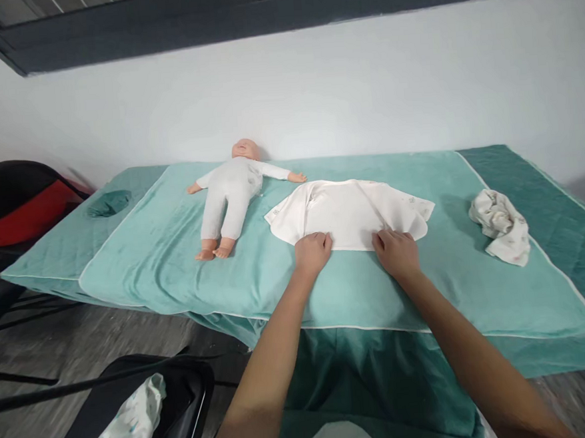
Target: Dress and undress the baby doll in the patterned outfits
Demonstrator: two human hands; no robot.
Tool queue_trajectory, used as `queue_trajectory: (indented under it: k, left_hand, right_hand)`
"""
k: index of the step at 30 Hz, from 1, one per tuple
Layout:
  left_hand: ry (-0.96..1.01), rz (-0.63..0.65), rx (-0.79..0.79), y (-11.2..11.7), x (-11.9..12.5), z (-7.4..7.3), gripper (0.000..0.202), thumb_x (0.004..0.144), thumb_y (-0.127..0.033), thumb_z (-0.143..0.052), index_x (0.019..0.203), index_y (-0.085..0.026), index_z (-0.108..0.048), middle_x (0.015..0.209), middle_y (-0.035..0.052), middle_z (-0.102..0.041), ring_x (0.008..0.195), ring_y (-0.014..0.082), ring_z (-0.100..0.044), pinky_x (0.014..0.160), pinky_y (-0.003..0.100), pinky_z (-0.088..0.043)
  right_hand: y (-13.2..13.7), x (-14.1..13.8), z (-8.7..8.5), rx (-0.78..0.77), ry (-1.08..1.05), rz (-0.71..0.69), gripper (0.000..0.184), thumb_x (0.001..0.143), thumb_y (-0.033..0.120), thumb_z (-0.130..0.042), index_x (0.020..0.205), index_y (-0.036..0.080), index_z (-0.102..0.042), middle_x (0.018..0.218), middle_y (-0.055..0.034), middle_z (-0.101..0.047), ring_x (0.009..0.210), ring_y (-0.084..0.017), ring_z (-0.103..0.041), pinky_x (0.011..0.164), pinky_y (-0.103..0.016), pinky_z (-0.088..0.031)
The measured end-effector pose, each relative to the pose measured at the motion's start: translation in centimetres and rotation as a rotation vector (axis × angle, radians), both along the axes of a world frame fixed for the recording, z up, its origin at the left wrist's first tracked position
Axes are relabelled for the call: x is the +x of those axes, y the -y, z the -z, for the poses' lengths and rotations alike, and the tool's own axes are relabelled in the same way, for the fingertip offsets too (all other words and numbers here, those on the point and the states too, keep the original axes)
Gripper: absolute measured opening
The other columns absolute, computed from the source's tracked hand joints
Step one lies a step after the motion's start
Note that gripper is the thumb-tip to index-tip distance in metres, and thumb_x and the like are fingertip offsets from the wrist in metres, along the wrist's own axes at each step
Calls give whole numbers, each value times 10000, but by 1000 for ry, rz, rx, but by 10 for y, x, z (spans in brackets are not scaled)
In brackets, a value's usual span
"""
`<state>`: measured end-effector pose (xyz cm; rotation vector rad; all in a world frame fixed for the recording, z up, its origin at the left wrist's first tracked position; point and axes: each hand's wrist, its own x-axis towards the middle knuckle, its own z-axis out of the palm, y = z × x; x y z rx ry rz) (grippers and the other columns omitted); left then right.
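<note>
A white baby shirt (349,211) lies spread flat on a teal blanket (256,275) that covers the table. My left hand (313,252) rests on the shirt's near hem with its fingers curled onto the cloth. My right hand (396,252) pinches the same hem a little to the right. A baby doll (233,193) in a white sleepsuit lies on its back to the left of the shirt, head toward the wall.
A crumpled white garment (501,226) sits on the blanket at the right. A small bunched teal cloth (108,203) lies at the far left. A black chair (150,402) with patterned cloth on it stands at the lower left. A white wall runs behind the table.
</note>
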<state>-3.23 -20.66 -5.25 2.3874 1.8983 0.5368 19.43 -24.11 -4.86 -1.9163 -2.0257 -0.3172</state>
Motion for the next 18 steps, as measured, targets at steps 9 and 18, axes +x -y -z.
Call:
queue_trajectory:
  k: [9, 18]
  left_hand:
    - [20, 49, 111, 1, -3, 2, 451, 1054, -349, -378, 791, -187, -706, 815, 87, -730, 836, 200, -658, 717, 329, -403]
    - [11, 15, 97, -4, -3, 6, 450, 1058, -362, -367, 772, -202, -676, 803, 64, -721, 799, 181, -642, 681, 327, -363]
  right_hand:
    - [-16, 34, 6, 221, -347, 13, 268, 997, 334, -417, 953, 181, -632, 998, -126, -678, 1011, -251, -586, 904, -358, -412]
    - [-75, 130, 5, 4, -540, 552, 385, 850, 343, -588, 1161, 125, -655, 1023, -157, -660, 896, -277, -575, 798, -403, -420]
